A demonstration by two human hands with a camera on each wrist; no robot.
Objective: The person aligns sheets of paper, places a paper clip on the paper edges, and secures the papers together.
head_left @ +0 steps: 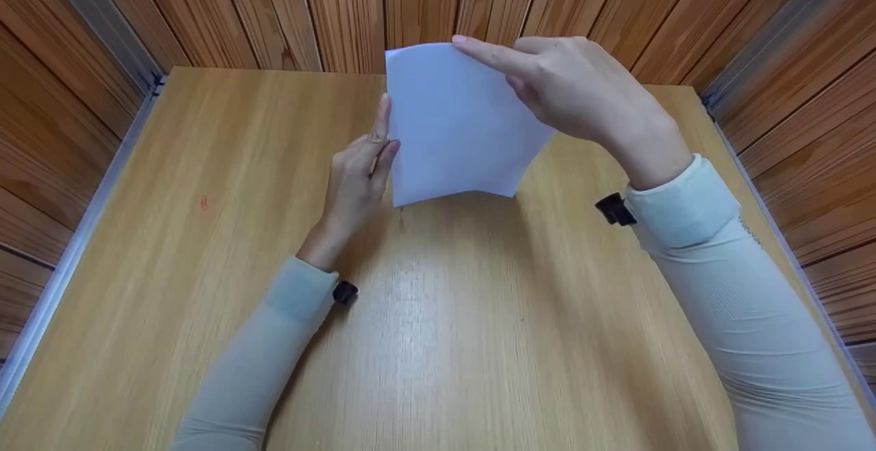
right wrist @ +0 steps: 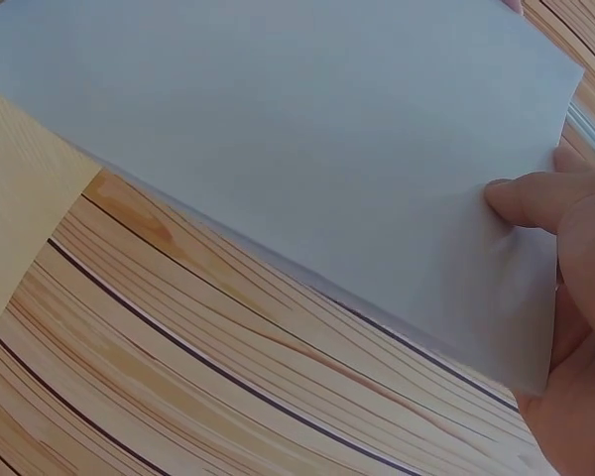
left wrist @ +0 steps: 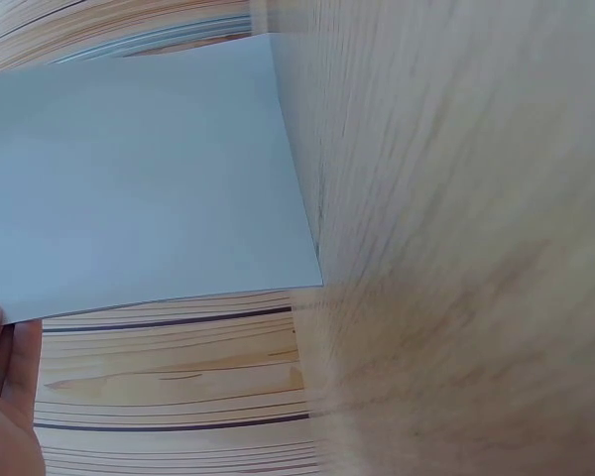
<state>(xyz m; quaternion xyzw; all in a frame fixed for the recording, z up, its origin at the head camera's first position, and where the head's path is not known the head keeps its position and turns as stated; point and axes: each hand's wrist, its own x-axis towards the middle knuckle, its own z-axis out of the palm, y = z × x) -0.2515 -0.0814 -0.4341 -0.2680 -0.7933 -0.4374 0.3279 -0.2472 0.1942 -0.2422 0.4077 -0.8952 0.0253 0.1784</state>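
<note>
A white sheet of paper (head_left: 458, 122), slightly bowed, is held up above the far part of the table. My left hand (head_left: 357, 170) pinches its left edge between thumb and fingers. At the top right, my right hand (head_left: 582, 88) grips the paper, its index finger stretched along the upper edge. In the right wrist view the thumb of the right hand (right wrist: 575, 238) presses on the near face of the paper (right wrist: 297, 139), with fingers behind. The left wrist view shows the paper's broad face (left wrist: 139, 188) and part of the left hand (left wrist: 8, 387) at its lower corner.
The wooden table (head_left: 424, 341) carries a small red mark (head_left: 203, 203) on its left side. Plank-patterned walls (head_left: 349, 13) stand behind and on both sides, with metal rails (head_left: 89, 232) along the table's sides. Dark wrist devices (head_left: 345, 292) sit at both cuffs.
</note>
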